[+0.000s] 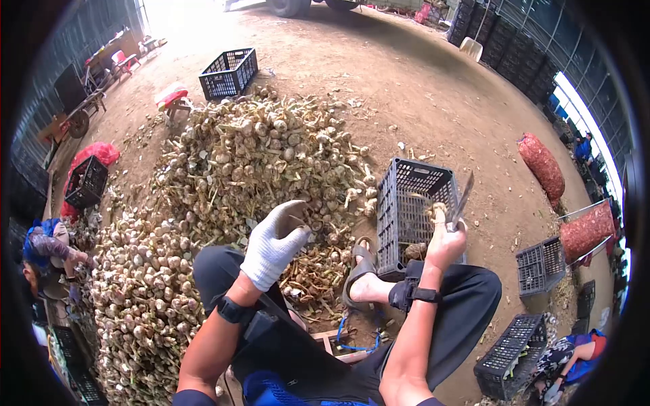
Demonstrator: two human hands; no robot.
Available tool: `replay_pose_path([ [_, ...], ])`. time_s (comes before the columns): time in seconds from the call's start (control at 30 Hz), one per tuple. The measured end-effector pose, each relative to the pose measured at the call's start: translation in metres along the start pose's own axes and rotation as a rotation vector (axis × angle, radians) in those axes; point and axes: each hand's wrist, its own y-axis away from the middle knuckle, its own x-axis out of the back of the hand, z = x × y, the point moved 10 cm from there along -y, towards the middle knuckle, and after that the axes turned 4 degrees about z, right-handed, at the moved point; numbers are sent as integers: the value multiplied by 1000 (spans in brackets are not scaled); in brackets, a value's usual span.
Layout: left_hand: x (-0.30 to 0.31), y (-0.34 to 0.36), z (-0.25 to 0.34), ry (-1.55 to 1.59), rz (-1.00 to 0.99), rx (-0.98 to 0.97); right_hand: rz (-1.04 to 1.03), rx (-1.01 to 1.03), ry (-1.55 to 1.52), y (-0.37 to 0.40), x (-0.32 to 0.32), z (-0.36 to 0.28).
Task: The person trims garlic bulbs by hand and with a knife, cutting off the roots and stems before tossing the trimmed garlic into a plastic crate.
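My left hand (274, 245), in a white knit glove, is raised over the near edge of the garlic pile (271, 145). Its fingers curve away from the thumb, leaving a gap through which the pile shows. In my bare right hand (445, 242) is a knife (463, 197), its blade pointing up and away from me. A garlic bulb (437, 210) shows at the fingertips of that same hand, above a black plastic crate (386, 227). The crate stands beside my sandalled foot and has some garlic inside. Stems and husks (315, 277) lie between my legs.
More garlic bulbs (145, 291) are heaped at my left, where a person (51, 254) bends. Another crate (230, 74) stands behind the pile. Full red mesh sacks (542, 169), more crates (511, 355) and another person (575, 362) are at the right.
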Motion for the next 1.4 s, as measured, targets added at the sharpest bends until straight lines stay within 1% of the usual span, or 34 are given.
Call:
replay_pose_path([
  [0.03, 2, 3, 0, 19, -1, 18, 34, -22, 104, 8, 3, -8],
  [0.07, 5, 6, 1, 37, -2, 38, -5, -65, -15, 24, -11, -1],
  [0.1, 10, 10, -1, 1, -18, 99, -201, -228, -125, 47, -45, 24],
  [0.13, 15, 14, 1, -28, -9, 101, -267, -252, -197, 73, -62, 11],
  [0.17, 20, 18, 0, -29, 0, 122, -338, -270, -254, 107, -99, 32],
  [0.2, 26, 22, -2, -31, 10, 142, -500, -429, -265, 143, -125, 34],
  [0.23, 32, 25, -3, -46, 22, 125, -578, -406, -205, 173, -149, 46],
  [0.27, 36, 30, 0, 8, 44, 157, -573, -308, -190, 190, -158, 36],
  [0.3, 42, 33, 2, 20, 59, 178, -687, -304, 30, 213, -172, 46],
  [0.33, 47, 37, 4, 32, 75, 201, -667, -139, 115, 235, -195, 68],
  [0.37, 53, 42, 3, 88, 91, 243, -656, 8, 217, 244, -202, 65],
  [0.4, 60, 44, 8, 69, 119, 226, -643, 158, 314, 252, -209, 58],
  [0.43, 66, 47, 7, 91, 144, 246, -659, 161, 320, 257, -217, 60],
  [0.5, 78, 54, 4, 135, 205, 307, -831, -128, 358, 274, -235, 93],
  [0.63, 97, 57, -1, 60, 233, 363, -897, -97, 487, 288, -256, 106],
  [0.67, 101, 61, -8, 145, 281, 418, -910, -98, 497, 293, -262, 108],
  [0.73, 104, 59, -6, 161, 251, 368, -901, -84, 530, 299, -269, 115],
  [0.77, 105, 58, -8, 165, 272, 396, -860, -77, 515, 300, -271, 116],
  [0.8, 107, 57, -10, 167, 277, 408, -872, -77, 522, 304, -275, 119],
  [0.87, 107, 55, -9, 154, 242, 382, -824, -148, 550, 299, -273, 118],
  [0.9, 107, 53, -9, 155, 239, 380, -758, -117, 483, 294, -267, 107],
  [0.93, 109, 55, -11, 144, 255, 414, -752, -117, 479, 290, -262, 99],
  [0.97, 111, 57, -12, 131, 274, 446, -823, -295, 261, 296, -261, 96],
  [1.0, 112, 57, -11, 128, 276, 433, -885, -469, 35, 304, -260, 89],
  [1.03, 112, 56, -12, 38, 260, 420, -948, -729, -129, 321, -258, 85],
  [1.07, 111, 56, -14, -54, 244, 404, -989, -881, -234, 331, -248, 67],
  [1.1, 107, 55, -16, -64, 247, 359, -1008, -992, -420, 339, -240, 40],
  [1.13, 103, 51, -10, -168, 230, 319, -1027, -1099, -610, 344, -231, 9],
  [1.2, 96, 47, 3, -408, 200, 167, -1087, -1183, -824, 340, -206, -50],
  [1.23, 92, 46, 7, -467, 207, 81, -1116, -1190, -885, 342, -201, -63],
  [1.27, 90, 46, 3, -542, 172, 44, -1076, -1236, -962, 336, -188, -91],
  [1.33, 82, 44, 12, -752, 164, -113, -1277, -1290, -1073, 335, -173, -121],
  [1.37, 81, 43, 10, -764, 180, -97, -1336, -1280, -1124, 325, -161, -147],
  [1.4, 79, 43, 8, -788, 170, -146, -1374, -1253, -1165, 319, -153, -160],
])
